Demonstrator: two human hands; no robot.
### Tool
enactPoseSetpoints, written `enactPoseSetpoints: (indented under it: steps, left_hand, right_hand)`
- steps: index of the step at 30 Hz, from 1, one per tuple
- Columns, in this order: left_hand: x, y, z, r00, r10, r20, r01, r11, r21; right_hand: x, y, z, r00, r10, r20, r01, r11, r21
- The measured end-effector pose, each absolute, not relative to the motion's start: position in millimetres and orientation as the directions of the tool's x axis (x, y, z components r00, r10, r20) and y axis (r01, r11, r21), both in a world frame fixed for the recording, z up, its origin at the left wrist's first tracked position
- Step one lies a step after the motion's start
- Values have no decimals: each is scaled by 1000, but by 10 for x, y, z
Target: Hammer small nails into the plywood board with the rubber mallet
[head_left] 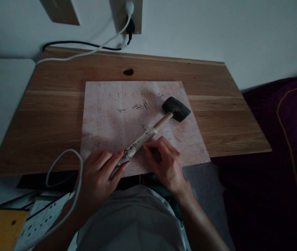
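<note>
A rubber mallet (176, 108) with a black head and a worn, whitish wrapped handle lies diagonally across a pale board (98, 125). Its handle end is between the thumb and fingers of my left hand (98, 174). Just right of the handle, my right hand (165, 162) is closed in a pinch low over the board. Something tiny may be at its fingertips, too small to name. Several small silvery screws or nails (139, 106) lie loose on the board, and one more (143, 126) lies close to the handle. A row of small dark dots runs along the board's far part.
Under the board is a wooden desktop (216, 104) with a round cable hole (128, 71). A white cable (80, 54) runs from a wall socket (137, 21) across the desk's back left and loops by my left forearm. Dark purple fabric (263, 181) is at the right.
</note>
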State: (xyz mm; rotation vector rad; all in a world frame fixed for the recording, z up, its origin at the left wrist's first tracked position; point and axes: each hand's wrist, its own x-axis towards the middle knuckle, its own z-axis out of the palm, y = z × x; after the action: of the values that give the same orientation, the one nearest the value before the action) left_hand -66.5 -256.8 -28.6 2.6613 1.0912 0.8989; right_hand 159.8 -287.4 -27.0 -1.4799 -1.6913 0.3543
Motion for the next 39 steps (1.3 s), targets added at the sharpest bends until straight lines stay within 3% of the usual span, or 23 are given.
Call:
enactPoseSetpoints:
  steps: [9, 16, 20, 24, 28, 32, 36, 39]
  left_hand:
    - [-649, -2554, -271, 551, 681, 482, 611, -723, 323]
    - [-659, -2553, -292, 546, 684, 484, 614, -720, 323]
    - [-655, -2559, -285, 545, 683, 485, 608, -721, 332]
    - [-652, -2562, -285, 548, 682, 484, 606, -723, 333]
    - [-654, -2557, -288, 550, 690, 471, 609, -717, 339]
    - [-651, -2553, -276, 552, 683, 478, 603, -723, 338]
    - [-657, -2554, -272, 558, 684, 469, 609, -722, 328]
    - [-664, -2554, -281, 564, 676, 474, 605, -729, 321]
  right_hand:
    - [1626, -2862, -338, 218, 889, 403, 714, 136, -687]
    - [1632, -2891, -320, -38, 898, 439, 684, 343, -643]
    - [1619, -2896, -337, 58, 898, 436, 683, 283, -673]
    - [1619, -2896, -335, -50, 888, 458, 654, 376, -657]
    - [1623, -2898, -332, 16, 894, 448, 670, 323, -668]
    - [1629, -2891, -343, -84, 879, 470, 647, 406, -645]
    - [1631, -2885, -356, -14, 883, 470, 668, 358, -652]
    - [1626, -2884, -363, -73, 875, 479, 644, 408, -648]
